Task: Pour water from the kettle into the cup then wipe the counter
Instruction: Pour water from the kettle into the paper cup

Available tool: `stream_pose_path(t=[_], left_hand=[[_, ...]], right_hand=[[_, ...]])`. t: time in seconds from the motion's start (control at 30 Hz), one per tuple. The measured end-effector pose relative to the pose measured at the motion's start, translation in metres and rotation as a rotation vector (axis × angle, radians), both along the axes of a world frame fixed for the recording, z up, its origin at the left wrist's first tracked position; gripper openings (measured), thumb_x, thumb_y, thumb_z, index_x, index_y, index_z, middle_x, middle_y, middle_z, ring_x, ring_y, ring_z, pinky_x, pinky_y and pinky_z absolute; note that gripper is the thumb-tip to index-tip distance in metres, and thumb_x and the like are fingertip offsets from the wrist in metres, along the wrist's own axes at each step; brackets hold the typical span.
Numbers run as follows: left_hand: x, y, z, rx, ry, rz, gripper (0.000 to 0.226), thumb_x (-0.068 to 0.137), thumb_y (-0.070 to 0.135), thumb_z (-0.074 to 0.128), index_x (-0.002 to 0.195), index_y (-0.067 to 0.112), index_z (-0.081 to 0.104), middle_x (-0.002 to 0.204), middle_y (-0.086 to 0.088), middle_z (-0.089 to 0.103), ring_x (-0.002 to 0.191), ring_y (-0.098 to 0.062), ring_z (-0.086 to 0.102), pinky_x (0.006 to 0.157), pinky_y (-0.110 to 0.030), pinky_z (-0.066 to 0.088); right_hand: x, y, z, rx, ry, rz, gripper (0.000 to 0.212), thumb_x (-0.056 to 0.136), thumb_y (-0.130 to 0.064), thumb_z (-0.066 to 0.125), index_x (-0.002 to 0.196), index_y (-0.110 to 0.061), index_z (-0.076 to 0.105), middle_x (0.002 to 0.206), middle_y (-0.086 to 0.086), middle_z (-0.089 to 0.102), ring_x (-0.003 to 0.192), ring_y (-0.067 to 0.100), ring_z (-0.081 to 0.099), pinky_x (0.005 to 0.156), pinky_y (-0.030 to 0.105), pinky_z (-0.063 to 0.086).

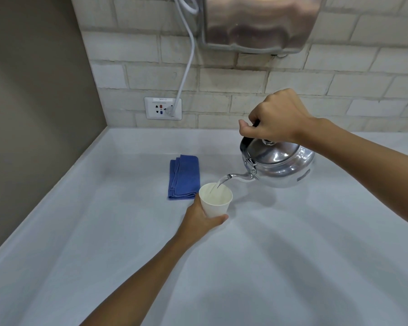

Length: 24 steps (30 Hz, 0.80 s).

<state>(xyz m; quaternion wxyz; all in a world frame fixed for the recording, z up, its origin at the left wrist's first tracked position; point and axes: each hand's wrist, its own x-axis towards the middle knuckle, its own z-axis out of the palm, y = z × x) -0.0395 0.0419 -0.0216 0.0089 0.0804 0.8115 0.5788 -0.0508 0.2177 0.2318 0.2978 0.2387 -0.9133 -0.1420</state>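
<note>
A shiny steel kettle [279,164] is tilted left above the white counter [292,255], its spout over a white paper cup [216,201]. A thin stream of water runs from the spout into the cup. My right hand [277,118] is closed around the kettle's black handle from above. My left hand [199,220] wraps the cup's lower side from the left and front, holding it upright. A folded blue cloth [184,177] lies flat on the counter just left of and behind the cup.
A brick-tile wall rises behind the counter, with a metal wall unit [259,22] overhead and a socket plate [163,108] with a white cable [186,67] plugged in. A grey side wall [33,114] borders the counter on the left.
</note>
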Motion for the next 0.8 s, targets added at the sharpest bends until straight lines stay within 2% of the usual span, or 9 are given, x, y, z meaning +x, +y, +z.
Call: stream_pose_path(t=[0.17, 0.47, 0.63, 0.8], left_hand=[[0.0001, 0.0001, 0.0001, 0.007, -0.004, -0.003, 0.084, 0.056, 0.043, 0.082, 0.127, 0.028, 0.039, 0.117, 0.009, 0.057, 0.104, -0.011, 0.055, 0.077, -0.019, 0.043], [0.0019, -0.0003, 0.0025, -0.003, -0.001, -0.002, 0.083, 0.058, 0.041, 0.082, 0.127, 0.029, 0.039, 0.114, 0.011, 0.056, 0.102, -0.01, 0.054, 0.068, -0.008, 0.039], [0.001, 0.0002, 0.0023, -0.006, 0.0, 0.003, 0.083, 0.057, 0.041, 0.083, 0.127, 0.027, 0.039, 0.115, 0.01, 0.056, 0.102, -0.01, 0.054, 0.07, -0.011, 0.04], [0.0014, 0.0001, 0.0019, -0.01, -0.001, 0.007, 0.084, 0.057, 0.042, 0.083, 0.127, 0.029, 0.038, 0.113, 0.012, 0.054, 0.101, -0.009, 0.053, 0.066, -0.008, 0.039]], right_hand=[[0.0011, 0.0018, 0.0009, 0.003, 0.005, -0.001, 0.047, 0.078, -0.038, 0.04, 0.041, -0.01, 0.03, 0.036, 0.003, 0.015, 0.044, 0.026, 0.021, 0.047, 0.023, 0.011], [0.0009, 0.0036, -0.0006, 0.016, 0.0, 0.006, 0.047, 0.078, -0.038, 0.039, 0.041, -0.012, 0.026, 0.037, 0.004, 0.018, 0.044, 0.024, 0.02, 0.048, 0.024, 0.013], [0.0011, 0.0049, 0.0003, 0.007, -0.001, 0.015, 0.048, 0.079, -0.036, 0.039, 0.04, -0.013, 0.024, 0.037, 0.003, 0.017, 0.044, 0.023, 0.018, 0.048, 0.024, 0.013], [0.0014, 0.0052, 0.0, 0.022, 0.002, 0.011, 0.048, 0.08, -0.036, 0.039, 0.041, -0.013, 0.025, 0.037, 0.002, 0.015, 0.043, 0.021, 0.016, 0.048, 0.023, 0.011]])
